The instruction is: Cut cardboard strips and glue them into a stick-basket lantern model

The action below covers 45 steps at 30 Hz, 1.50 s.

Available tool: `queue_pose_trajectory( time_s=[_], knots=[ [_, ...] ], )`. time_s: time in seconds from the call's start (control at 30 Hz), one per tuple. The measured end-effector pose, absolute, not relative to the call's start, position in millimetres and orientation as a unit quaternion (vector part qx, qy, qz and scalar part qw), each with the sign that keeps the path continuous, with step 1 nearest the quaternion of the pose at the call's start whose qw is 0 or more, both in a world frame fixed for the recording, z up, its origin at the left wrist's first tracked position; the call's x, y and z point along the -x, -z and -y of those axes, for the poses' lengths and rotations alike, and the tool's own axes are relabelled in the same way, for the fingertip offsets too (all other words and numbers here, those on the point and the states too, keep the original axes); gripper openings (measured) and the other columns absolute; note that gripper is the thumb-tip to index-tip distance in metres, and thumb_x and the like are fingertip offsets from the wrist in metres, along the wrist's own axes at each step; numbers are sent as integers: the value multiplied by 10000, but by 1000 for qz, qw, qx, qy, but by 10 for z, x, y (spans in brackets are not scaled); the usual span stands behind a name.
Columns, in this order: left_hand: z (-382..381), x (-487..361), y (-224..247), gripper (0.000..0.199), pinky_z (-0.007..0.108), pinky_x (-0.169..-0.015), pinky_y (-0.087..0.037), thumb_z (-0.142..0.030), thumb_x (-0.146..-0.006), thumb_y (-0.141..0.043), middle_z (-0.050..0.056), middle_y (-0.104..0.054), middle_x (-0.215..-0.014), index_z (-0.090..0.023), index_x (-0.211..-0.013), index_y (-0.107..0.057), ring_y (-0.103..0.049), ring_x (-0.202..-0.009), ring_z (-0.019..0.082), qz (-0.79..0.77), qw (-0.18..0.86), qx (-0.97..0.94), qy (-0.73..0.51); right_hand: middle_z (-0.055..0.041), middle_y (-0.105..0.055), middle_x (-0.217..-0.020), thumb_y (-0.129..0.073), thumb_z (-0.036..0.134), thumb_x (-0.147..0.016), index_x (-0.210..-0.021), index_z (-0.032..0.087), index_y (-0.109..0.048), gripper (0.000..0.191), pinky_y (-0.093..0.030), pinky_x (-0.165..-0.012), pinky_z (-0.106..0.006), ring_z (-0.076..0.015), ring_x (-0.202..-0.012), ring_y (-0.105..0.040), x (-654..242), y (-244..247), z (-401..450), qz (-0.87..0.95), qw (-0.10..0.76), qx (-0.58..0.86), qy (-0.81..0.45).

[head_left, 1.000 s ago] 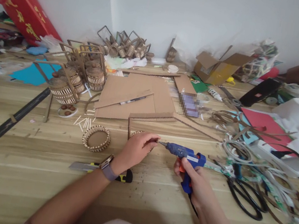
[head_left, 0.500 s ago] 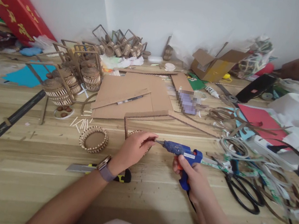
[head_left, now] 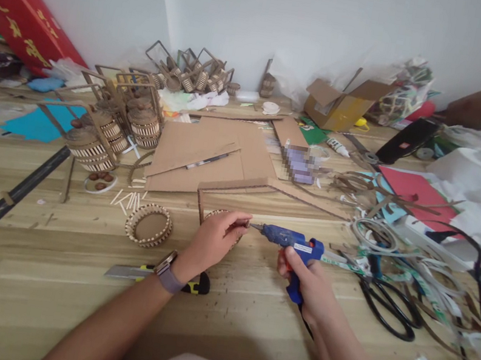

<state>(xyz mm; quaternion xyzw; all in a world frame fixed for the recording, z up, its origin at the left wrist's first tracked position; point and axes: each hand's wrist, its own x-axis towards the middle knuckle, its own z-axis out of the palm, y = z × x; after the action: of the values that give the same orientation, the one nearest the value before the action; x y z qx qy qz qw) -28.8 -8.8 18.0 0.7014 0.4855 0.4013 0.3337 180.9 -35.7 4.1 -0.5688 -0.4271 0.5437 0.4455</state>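
Note:
My right hand (head_left: 304,280) grips a blue hot glue gun (head_left: 292,241) by its handle, its nozzle pointing left. The nozzle tip is right at the fingertips of my left hand (head_left: 222,235). Those fingers are pinched together; whatever is between them is too small or hidden to name. Behind my left hand, a striped round basket piece (head_left: 216,213) shows only in part, with a bent brown strip (head_left: 200,203) rising from it. To the left stands another round basket piece (head_left: 148,226) with a light-and-dark rim. A yellow-and-black utility knife (head_left: 128,272) lies partly under my left wrist.
Finished lidded baskets (head_left: 93,146) with tall handles stand at the left, by a dish of brown beads (head_left: 100,182). Cardboard (head_left: 216,157) lies ahead. Black-handled scissors (head_left: 389,309) and tangled strips (head_left: 378,237) crowd the right. A long dark bar (head_left: 0,210) crosses the left side.
The whole view has shifted very slightly. Both hands keep their pose, with the glue gun's nozzle still at my left fingertips.

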Motion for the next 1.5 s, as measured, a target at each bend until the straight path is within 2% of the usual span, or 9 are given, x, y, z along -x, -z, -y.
queue_pose_trajectory(
  time_s=[0.33, 0.53, 1.03, 1.5],
  knots=[
    [84, 293, -191, 269, 299, -908, -565, -98, -891, -599, 28, -769, -1066, -220, -1117, -678, -724, -995, 173, -488, 342, -694, -403, 4, -556, -562, -772, 749, -549, -627, 202, -600, 579, -344, -494, -258, -109, -508, -445, -1760, -33, 369, 394, 453, 577, -554],
    [88, 295, -184, 267, 302, -910, -564, -90, -888, -605, 27, -770, -1055, -221, -1109, -680, -725, -988, 174, -490, 338, -694, -405, 2, -554, -546, -767, 747, -558, -606, 208, -576, 573, -341, -488, -268, -116, -504, -452, -1755, -26, 380, 394, 449, 581, -553],
    [76, 294, -157, 274, 312, -925, -555, -82, -890, -594, 41, -765, -1081, -206, -1118, -683, -717, -1006, 178, -490, 333, -696, -406, 29, -482, -510, -747, 768, -566, -606, 216, -542, 590, -260, -460, -268, -105, -480, -372, -1725, -64, 411, 401, 434, 586, -554],
    [81, 292, -181, 222, 296, -904, -554, -73, -883, -605, 31, -767, -1041, -201, -1051, -672, -718, -979, 171, -494, 352, -681, -410, 25, -495, -521, -745, 783, -546, -616, 212, -539, 611, -299, -491, -258, -110, -512, -408, -1730, -25, 412, 398, 442, 587, -549]
  ],
)
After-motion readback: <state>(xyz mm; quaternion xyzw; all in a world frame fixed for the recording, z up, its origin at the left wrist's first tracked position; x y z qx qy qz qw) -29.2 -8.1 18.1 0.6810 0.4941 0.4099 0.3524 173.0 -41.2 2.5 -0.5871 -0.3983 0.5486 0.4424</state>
